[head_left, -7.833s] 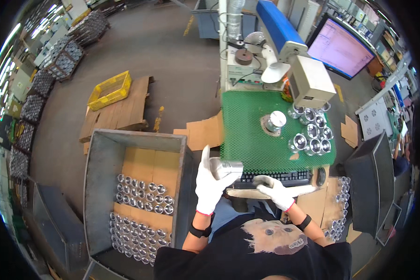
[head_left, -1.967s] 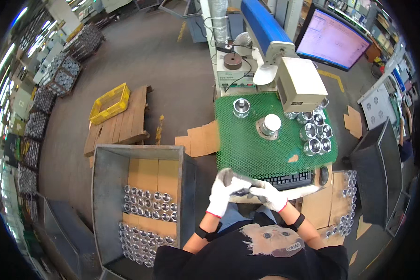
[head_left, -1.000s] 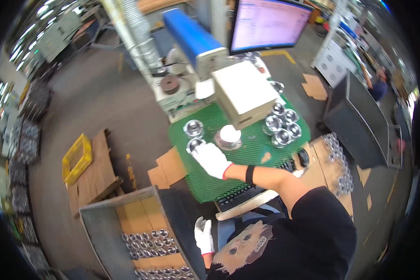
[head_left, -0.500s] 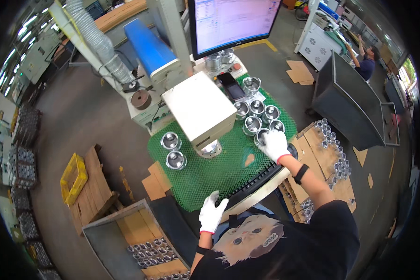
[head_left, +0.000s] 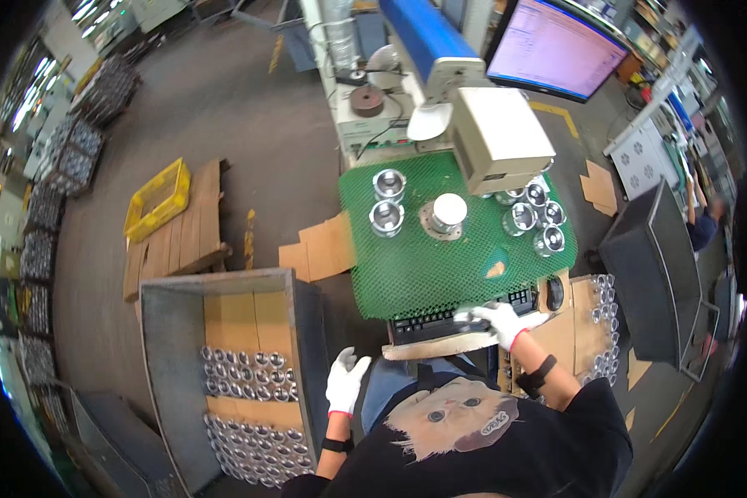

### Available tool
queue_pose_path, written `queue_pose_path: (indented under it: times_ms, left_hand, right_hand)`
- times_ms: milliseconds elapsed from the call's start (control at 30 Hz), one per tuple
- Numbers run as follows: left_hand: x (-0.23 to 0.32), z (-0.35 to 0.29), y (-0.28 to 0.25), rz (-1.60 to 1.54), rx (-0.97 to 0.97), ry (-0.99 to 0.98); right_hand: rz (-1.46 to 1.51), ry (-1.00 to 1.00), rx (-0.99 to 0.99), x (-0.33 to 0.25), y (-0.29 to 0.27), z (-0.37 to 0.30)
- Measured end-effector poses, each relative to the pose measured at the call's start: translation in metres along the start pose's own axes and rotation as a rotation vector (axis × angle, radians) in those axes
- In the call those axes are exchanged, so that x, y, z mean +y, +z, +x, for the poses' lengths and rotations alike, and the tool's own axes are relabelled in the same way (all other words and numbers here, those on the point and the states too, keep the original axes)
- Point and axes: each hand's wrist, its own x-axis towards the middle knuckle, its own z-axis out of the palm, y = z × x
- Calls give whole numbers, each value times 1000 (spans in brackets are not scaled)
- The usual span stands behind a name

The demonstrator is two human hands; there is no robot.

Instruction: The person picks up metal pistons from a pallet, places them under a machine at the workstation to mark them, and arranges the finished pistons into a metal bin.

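My right hand [head_left: 501,322], in a white glove with a red cuff, is in front of the green mat [head_left: 423,282], over the keyboard [head_left: 423,325]. Its fingers are closed on a shiny metal piston [head_left: 468,317], blurred by motion. Lower left, my gloved left hand [head_left: 346,382] holds nothing, its thumb and fingers apart, beside a grey bin [head_left: 295,332]. A piston with a pale top [head_left: 450,209] stands on a round fixture [head_left: 431,222] below the boxy machine head [head_left: 506,137]. Two pistons [head_left: 387,217] stand left of it; several more [head_left: 519,218] stand to the right.
The grey bin holds rows of pistons [head_left: 261,448] with cardboard between. A mouse [head_left: 555,293] lies right of the keyboard. A monitor [head_left: 556,50] hangs at the back right. More pistons lie on cardboard [head_left: 585,332] at right. A yellow crate [head_left: 158,199] rests on a wooden pallet [head_left: 199,232].
My right hand has drawn back from the piston group to the keyboard with one piston. My left hand has moved left toward the bin. The view has swung left.
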Motion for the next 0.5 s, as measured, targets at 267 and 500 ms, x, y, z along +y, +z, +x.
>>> queue_pose_path:
  times_ms: [267,500]
  left_hand:
    - [107,-38,19,-834,-385,270]
    - [156,-58,-34,-274,198,673]
  right_hand:
    - [906,59,-749,-123,155,-60]
    - [380,-45,-907,-152,134,-54]
